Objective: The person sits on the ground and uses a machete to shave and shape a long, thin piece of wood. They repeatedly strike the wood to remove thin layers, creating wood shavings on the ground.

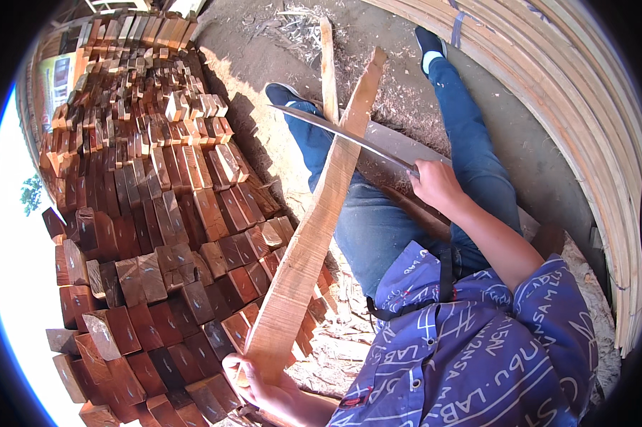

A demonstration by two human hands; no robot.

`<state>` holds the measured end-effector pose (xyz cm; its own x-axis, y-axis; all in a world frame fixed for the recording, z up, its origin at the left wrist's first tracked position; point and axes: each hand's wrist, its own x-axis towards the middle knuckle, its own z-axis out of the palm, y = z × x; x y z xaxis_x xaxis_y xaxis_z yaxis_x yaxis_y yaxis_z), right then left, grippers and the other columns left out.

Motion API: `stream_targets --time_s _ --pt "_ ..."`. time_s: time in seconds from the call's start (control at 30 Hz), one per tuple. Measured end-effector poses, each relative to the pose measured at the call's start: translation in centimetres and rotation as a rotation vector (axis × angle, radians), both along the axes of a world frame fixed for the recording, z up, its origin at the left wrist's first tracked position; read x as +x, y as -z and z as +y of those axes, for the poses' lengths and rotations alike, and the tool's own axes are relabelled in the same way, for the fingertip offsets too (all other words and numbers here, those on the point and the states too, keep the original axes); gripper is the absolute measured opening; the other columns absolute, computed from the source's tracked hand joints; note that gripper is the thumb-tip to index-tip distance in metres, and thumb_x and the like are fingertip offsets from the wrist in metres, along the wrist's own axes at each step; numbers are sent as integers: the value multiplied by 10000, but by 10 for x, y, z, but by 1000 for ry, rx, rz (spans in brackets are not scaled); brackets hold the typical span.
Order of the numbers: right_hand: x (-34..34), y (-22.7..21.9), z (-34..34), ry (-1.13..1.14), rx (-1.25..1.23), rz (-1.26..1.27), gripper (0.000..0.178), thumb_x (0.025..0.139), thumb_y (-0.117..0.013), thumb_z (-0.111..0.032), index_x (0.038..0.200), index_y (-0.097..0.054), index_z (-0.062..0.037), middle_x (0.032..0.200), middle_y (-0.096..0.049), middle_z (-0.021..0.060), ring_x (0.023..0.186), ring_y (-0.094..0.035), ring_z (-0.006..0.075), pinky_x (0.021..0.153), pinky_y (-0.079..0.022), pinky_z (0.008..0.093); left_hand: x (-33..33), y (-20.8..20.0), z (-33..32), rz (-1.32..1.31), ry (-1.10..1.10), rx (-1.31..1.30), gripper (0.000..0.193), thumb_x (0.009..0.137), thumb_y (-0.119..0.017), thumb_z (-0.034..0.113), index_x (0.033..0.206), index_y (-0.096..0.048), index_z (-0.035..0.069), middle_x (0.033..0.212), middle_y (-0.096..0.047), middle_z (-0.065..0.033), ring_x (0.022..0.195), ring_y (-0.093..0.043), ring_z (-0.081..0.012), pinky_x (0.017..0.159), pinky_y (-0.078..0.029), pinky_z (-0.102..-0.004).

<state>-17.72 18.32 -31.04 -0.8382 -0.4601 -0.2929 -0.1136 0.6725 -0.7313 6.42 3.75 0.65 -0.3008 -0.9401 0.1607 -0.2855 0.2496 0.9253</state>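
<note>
Head view: white lettering and line drawings are printed all over the person's blue shirt [470, 349], some of it large enough to read, running at several angles with the folds. A small banner [56, 82] at the far left carries a picture and print too small to make out. Pale marks show on the ends of many blocks in the stack of wood [143, 270].

A long, narrow board [314, 220] slants from the person's left hand [260, 384], low in the view, up to a tapered tip at upper right; its long axis runs lower left to upper right, passing in front of the left knee of the jeans [378, 228]. The left hand's fingers are closed around its near end.

The right hand [435, 183] has its fingers wrapped around one end of a long metal blade [314, 119], which points toward upper left and crosses above the board's far part; whether they touch I cannot tell. Beyond lies a strip of wood [328, 64], and long planks [577, 92] curve along the right.
</note>
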Motion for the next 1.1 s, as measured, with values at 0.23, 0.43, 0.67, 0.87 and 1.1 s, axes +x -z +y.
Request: stream_targets --time_s 0.23,0.43,0.67,0.87,1.1 --pt "11 -82 -31 8 -433 62 128 803 -685 -106 805 -620 5 688 -617 223 677 -626 420 613 -486 483 -10 -2 -4 -24 22 -59 287 886 -698 211 1055 -527 55 1080 -634 -227 982 -652 -308 768 -590 -389" --pt "-2 -39 -34 -40 -245 106 149 741 -690 -91 867 -653 -20 754 -662 211 740 -652 420 677 -526 494 -12 -2 -2 -28 17 -79 290 887 -696 214 1058 -526 55 1112 -632 -259 1012 -650 -325 776 -590 -392" --pt "18 -79 -40 -158 -343 38 164 765 -699 -117 850 -621 0 732 -641 197 728 -653 403 678 -522 494 -13 -8 -3 -54 72 -52 291 895 -686 235 1049 -519 53 1188 -601 -344 1113 -619 -372 857 -566 -443" --pt "10 -54 -34 -99 -314 110 179 720 -691 -81 879 -638 -18 783 -663 194 733 -655 398 676 -523 484 -15 -8 3 -52 75 -43 286 899 -684 239 1034 -514 53 1188 -603 -341 1106 -621 -366 869 -563 -460" --pt "15 -68 -33 -206 -175 77 146 774 -668 -127 808 -613 4 743 -663 213 712 -670 393 668 -542 485 -6 0 -5 -50 -5 -45 262 907 -660 228 1019 -498 54 1210 -581 -354 1073 -635 -376 784 -608 -470"
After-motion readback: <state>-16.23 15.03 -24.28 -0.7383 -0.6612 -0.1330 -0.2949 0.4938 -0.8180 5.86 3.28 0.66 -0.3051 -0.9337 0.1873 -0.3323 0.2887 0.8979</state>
